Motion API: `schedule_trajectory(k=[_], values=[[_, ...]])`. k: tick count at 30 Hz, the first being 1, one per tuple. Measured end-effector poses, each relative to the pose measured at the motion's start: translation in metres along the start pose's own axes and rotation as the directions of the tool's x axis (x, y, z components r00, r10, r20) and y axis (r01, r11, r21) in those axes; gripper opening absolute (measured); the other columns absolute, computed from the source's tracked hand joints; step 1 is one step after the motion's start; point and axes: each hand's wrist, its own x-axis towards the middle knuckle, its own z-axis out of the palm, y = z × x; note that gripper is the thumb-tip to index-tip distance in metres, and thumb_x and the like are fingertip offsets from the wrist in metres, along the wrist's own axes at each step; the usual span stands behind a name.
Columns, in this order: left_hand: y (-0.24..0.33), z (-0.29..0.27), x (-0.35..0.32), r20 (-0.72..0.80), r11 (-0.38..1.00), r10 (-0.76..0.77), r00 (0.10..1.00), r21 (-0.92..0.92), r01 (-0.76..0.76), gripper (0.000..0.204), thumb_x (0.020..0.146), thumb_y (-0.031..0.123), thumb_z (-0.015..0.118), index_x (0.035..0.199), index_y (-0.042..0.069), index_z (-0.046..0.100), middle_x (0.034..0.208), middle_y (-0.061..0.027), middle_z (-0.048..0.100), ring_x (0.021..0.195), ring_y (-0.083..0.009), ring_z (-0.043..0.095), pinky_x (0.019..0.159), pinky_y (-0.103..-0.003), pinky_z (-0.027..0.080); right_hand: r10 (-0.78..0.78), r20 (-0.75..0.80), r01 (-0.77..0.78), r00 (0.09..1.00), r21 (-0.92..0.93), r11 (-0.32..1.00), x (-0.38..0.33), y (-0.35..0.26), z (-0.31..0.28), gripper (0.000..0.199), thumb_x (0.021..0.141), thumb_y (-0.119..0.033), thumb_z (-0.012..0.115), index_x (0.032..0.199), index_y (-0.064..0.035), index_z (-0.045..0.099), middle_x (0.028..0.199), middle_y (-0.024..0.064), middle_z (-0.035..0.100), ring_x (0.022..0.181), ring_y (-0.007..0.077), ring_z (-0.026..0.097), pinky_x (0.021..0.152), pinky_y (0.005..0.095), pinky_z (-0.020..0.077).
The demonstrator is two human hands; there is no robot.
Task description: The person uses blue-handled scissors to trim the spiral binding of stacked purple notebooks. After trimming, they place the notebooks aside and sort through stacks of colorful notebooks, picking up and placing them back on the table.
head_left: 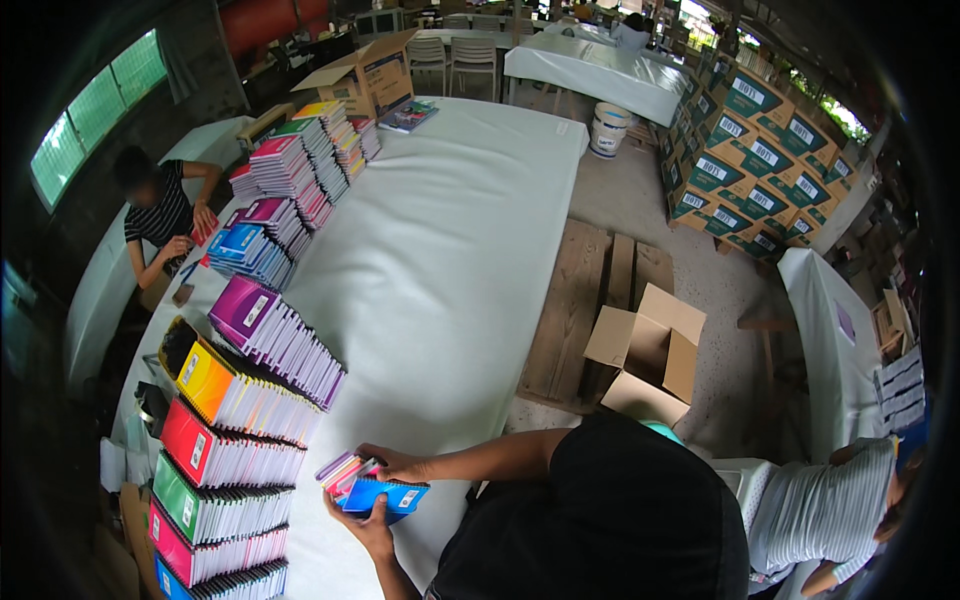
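Both my hands are on a small bundle of spiral notebooks above the near part of the white-covered table (430, 270). A blue notebook (385, 496) faces up at the front of the bundle, with pink and purple ones fanned behind it. My left hand (370, 528) is closed round the bundle from below, its thumb on the blue cover. My right hand (392, 464) grips the bundle from above; some of its fingers are hidden. To the left stand rows of notebooks on edge: purple (275, 325), yellow (205, 380), red (190, 440), green (178, 495), pink and blue.
More notebook stacks (290, 165) and a cardboard box (370, 75) stand at the table's far end. A person (165, 215) works on the left, another (820, 510) at right. An open carton (645, 355) sits beside wooden planks (570, 310). Stacked cartons (760, 160) rise at far right.
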Motion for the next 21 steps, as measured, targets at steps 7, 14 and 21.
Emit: schedule_trajectory(k=[7,14,21], values=[[0.019,-0.002,-0.023,-0.008,0.982,-0.035,0.999,-0.187,0.033,0.103,0.063,0.026,0.083,0.136,0.003,0.015,0.124,-0.0181,0.038,0.111,-0.0285,0.047,0.093,-0.038,0.042,-0.053,0.192,0.082,0.980,-0.142,0.986,-0.004,-0.017,0.003,0.094,0.061,-0.035,0.084,0.134,-0.0037,0.033,0.124,0.0079,0.042,0.117,0.0186,0.039,0.099,0.0334,0.0334],[-0.019,-0.001,-0.024,0.092,0.976,0.112,0.989,0.178,-0.127,0.097,0.060,0.028,0.085,0.127,0.002,0.020,0.115,-0.0132,0.042,0.108,-0.0238,0.045,0.094,-0.036,0.037,-0.049,0.029,0.047,0.998,0.047,0.998,-0.031,-0.002,0.011,0.091,0.055,-0.038,0.087,0.124,-0.0057,0.038,0.112,0.0061,0.050,0.105,0.0152,0.049,0.091,0.0312,0.0422],[-0.065,-0.007,-0.019,0.334,0.839,0.104,0.937,0.477,-0.263,0.071,0.067,0.023,0.080,0.118,-0.001,0.038,0.104,-0.0158,0.061,0.100,-0.0245,0.057,0.091,-0.036,0.042,-0.100,0.276,0.254,0.956,-0.606,0.754,-0.031,-0.003,-0.019,0.093,0.061,-0.042,0.081,0.131,-0.0013,0.035,0.127,0.0203,0.044,0.122,0.0341,0.039,0.103,0.0417,0.0300]])
